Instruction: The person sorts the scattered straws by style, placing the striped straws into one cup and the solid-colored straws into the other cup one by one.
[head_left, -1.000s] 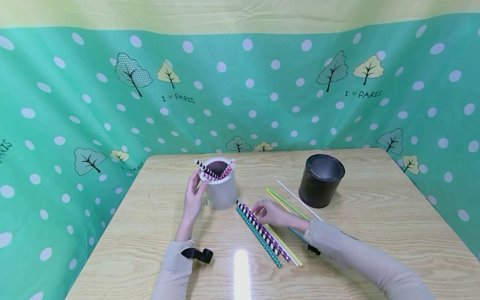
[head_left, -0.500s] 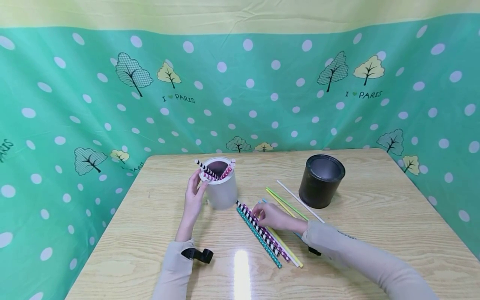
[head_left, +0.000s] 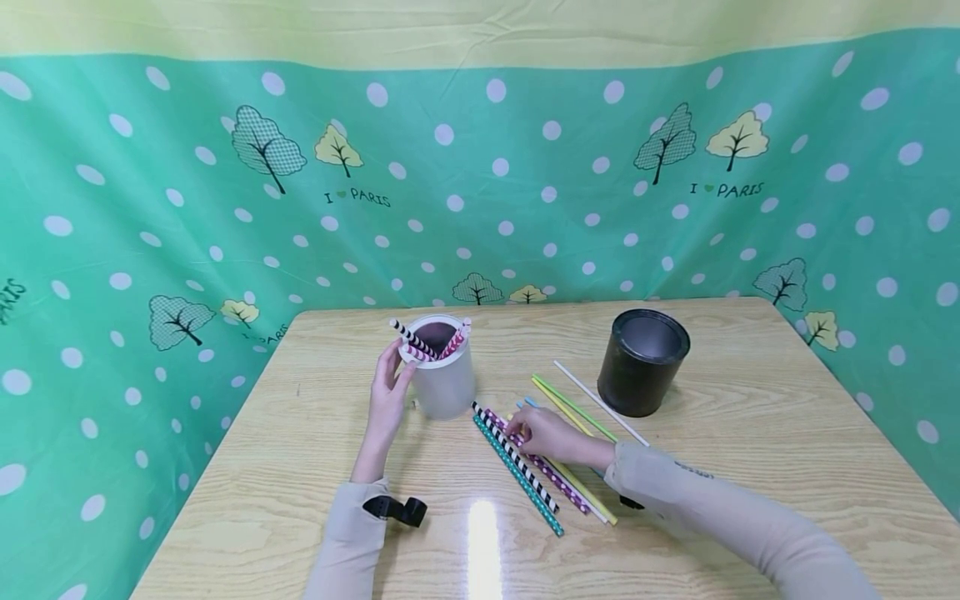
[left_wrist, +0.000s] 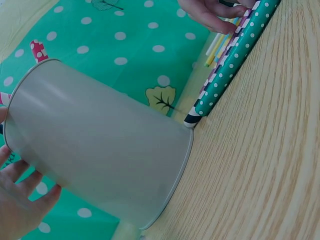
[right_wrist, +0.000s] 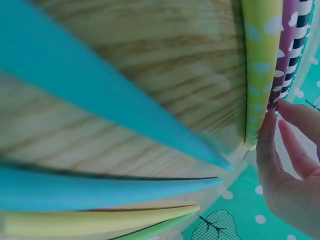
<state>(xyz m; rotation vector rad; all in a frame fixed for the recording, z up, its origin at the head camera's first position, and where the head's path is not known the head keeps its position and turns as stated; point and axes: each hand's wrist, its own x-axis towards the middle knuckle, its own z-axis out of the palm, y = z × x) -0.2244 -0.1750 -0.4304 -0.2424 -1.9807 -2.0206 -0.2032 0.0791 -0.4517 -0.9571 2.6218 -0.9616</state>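
In the middle of the wooden table, a purple straw with white spots lies slantwise, pinched near its far end between the thumb and forefinger of the right hand. Beside it are a black-and-white striped straw, a teal spotted straw and a yellow straw. The striped one's far tip sits just beside the base of a pale can, which stands upright with another striped straw and pink patterned straws leaning at its rim. The left hand grasps this can near the top, fingers and thumb curved about its side. To the right stands an open-topped black can, with a thin white straw near its base. Bare wood runs between both cans and the table's far edge, where a green dotted curtain hangs behind.
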